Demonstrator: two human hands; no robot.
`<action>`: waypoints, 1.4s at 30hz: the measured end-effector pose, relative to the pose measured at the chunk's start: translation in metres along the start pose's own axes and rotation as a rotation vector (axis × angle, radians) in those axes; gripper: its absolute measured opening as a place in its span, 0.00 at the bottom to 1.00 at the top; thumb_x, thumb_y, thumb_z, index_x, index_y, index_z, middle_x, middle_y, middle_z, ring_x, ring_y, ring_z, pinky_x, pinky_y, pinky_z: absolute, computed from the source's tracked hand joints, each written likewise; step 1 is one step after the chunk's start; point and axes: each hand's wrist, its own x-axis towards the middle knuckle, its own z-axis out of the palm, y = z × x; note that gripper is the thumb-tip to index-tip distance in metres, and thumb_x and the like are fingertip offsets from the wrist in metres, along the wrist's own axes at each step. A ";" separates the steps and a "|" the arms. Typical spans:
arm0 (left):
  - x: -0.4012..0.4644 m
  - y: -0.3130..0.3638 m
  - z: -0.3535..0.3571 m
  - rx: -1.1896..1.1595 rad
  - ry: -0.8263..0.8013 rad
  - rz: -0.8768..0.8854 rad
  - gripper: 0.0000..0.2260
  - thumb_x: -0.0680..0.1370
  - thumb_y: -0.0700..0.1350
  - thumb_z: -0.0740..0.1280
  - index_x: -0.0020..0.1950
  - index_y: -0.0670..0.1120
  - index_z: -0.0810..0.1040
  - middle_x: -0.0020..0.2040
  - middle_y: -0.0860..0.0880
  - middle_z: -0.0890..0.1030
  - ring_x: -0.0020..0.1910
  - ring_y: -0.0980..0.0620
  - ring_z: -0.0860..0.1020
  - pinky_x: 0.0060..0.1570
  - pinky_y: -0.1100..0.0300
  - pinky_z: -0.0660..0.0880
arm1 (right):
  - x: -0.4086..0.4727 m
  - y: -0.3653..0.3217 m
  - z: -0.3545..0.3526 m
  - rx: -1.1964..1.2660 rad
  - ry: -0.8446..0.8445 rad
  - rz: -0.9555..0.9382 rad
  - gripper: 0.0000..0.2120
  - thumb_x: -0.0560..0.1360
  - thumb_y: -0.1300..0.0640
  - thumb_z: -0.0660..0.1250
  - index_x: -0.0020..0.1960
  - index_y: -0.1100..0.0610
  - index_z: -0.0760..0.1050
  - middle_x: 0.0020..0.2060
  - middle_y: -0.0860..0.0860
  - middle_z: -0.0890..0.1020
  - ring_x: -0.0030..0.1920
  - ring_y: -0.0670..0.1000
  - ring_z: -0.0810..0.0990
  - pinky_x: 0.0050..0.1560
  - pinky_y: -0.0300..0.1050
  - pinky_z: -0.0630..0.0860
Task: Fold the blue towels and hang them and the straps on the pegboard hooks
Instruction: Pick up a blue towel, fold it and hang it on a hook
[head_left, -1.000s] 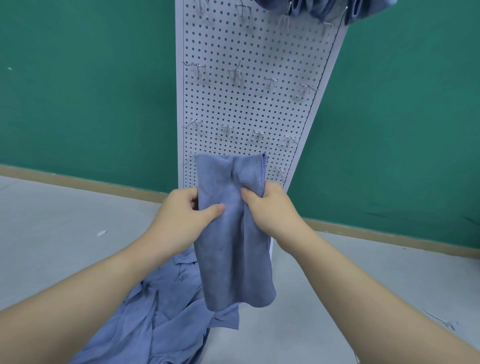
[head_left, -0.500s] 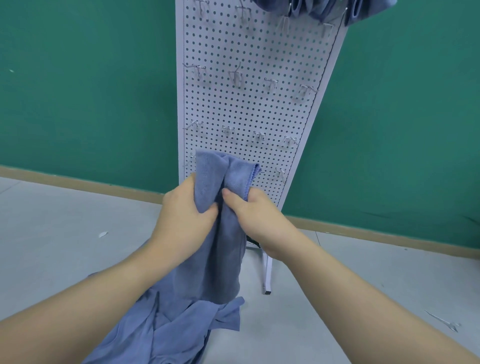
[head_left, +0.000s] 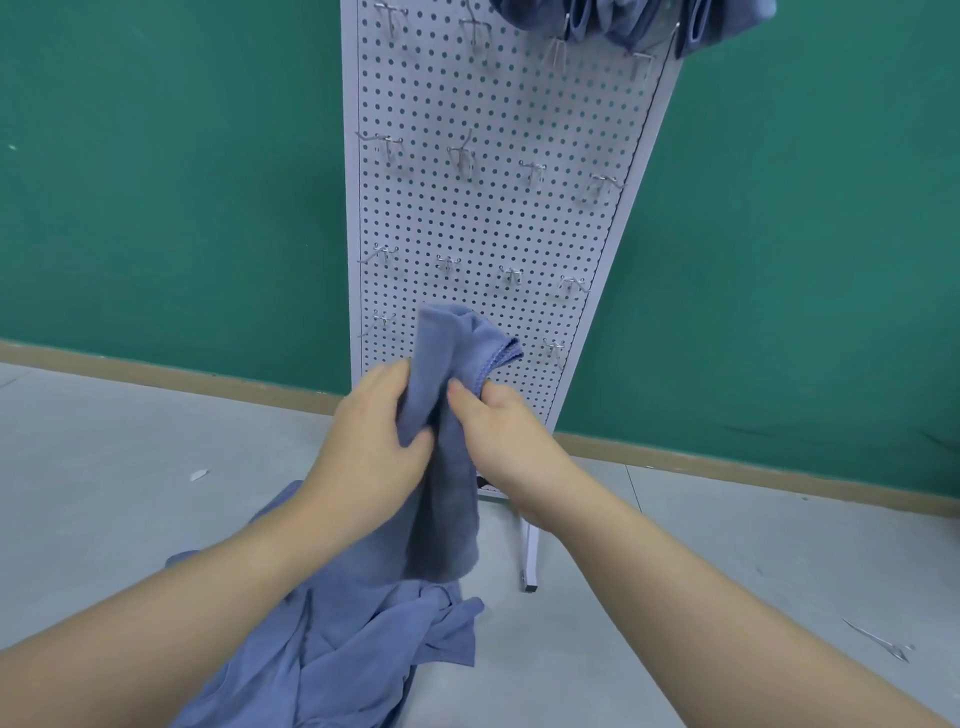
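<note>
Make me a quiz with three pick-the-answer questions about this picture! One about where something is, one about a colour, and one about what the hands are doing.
1. Where is the heap of loose towels?
A. on the floor
B. on a chair
C. in a basket

2. What colour is the wall behind the pegboard?
A. yellow
B. green
C. red

3. What is happening with the towel in front of the board?
A. it hangs on a hook
B. it lies flat on the floor
C. both hands grip it

Answers:
1. A, the heap spreads over the grey floor.
2. B, the wall is plainly green.
3. C, the left hand and right hand pinch it between them.
</note>
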 end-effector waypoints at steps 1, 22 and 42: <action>-0.002 0.000 0.002 0.008 -0.026 0.036 0.14 0.73 0.30 0.67 0.48 0.49 0.74 0.44 0.52 0.77 0.44 0.58 0.75 0.41 0.67 0.68 | -0.001 -0.001 -0.001 0.008 0.015 -0.002 0.14 0.85 0.47 0.58 0.48 0.53 0.76 0.43 0.51 0.82 0.47 0.52 0.80 0.52 0.50 0.76; 0.000 0.017 -0.007 0.039 -0.139 0.100 0.28 0.74 0.39 0.69 0.68 0.63 0.69 0.46 0.56 0.82 0.43 0.52 0.81 0.43 0.50 0.80 | -0.026 -0.029 -0.009 0.237 0.109 -0.210 0.10 0.85 0.48 0.61 0.57 0.52 0.77 0.50 0.49 0.86 0.53 0.47 0.84 0.60 0.49 0.80; 0.006 0.015 -0.011 -0.409 -0.038 -0.124 0.29 0.66 0.63 0.74 0.64 0.62 0.69 0.53 0.53 0.79 0.50 0.55 0.79 0.55 0.59 0.78 | -0.015 -0.036 -0.036 0.569 0.161 -0.165 0.04 0.82 0.54 0.64 0.51 0.50 0.77 0.44 0.45 0.85 0.52 0.47 0.84 0.63 0.49 0.78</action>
